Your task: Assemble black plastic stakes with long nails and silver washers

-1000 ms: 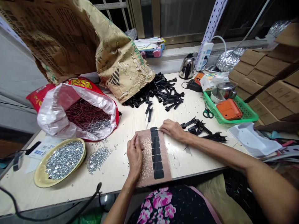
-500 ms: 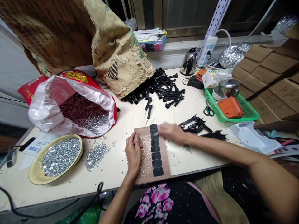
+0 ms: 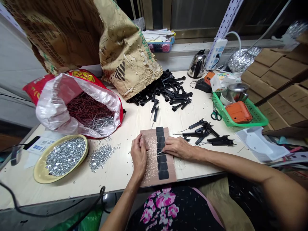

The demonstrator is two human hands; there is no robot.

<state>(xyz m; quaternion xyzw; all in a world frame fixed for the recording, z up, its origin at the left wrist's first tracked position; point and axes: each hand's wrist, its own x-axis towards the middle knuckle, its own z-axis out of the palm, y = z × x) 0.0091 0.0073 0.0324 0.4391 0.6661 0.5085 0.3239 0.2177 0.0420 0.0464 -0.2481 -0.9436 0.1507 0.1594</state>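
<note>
A brown board [image 3: 154,166] lies at the table's front edge, carrying a column of several black pads [image 3: 161,158] and a scatter of tiny pale bits. My left hand [image 3: 139,154] rests curled on the board's left side, fingers bent and pressing it down. My right hand [image 3: 176,147] lies on the board's right edge, its fingertips pinched on a small shiny metal piece [image 3: 159,152] at the middle pads. Just beyond my right hand lie a few black plastic parts [image 3: 204,131] with metal pins.
A heap of black parts [image 3: 168,89] spills from a torn brown paper sack [image 3: 120,54]. A plastic bag of nails [image 3: 89,114], a yellow dish of silver nuts [image 3: 61,157], loose nuts [image 3: 101,155], a green basket [image 3: 261,120], scissors [image 3: 216,115], a kettle [image 3: 197,65] and cardboard boxes [image 3: 276,64] surround them.
My right hand has slid from the top pad of the column down to the middle pads, toward me. My left hand has stayed on the board.
</note>
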